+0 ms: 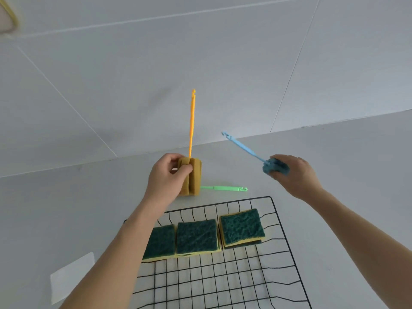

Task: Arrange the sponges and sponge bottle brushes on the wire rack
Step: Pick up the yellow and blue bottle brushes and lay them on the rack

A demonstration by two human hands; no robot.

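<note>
My left hand (pixel 166 177) grips the yellow sponge head of an orange-handled bottle brush (pixel 195 175), handle pointing straight up. My right hand (pixel 294 172) holds the blue sponge head of a blue bottle brush (pixel 275 167), its handle slanting up to the left. Both are held above the counter beyond the black wire rack (pixel 245 277). Three green-topped yellow sponges (pixel 197 236) lie side by side along the rack's far part. A green brush handle (pixel 225 188) lies on the counter behind the rack, its sponge head hidden by the orange brush.
The rack sits on a pale grey counter (pixel 347 166) against a tiled wall (pixel 200 52). A white paper patch (pixel 71 277) lies on the counter at the left. A yellow-edged object (pixel 7 18) shows at the top left corner.
</note>
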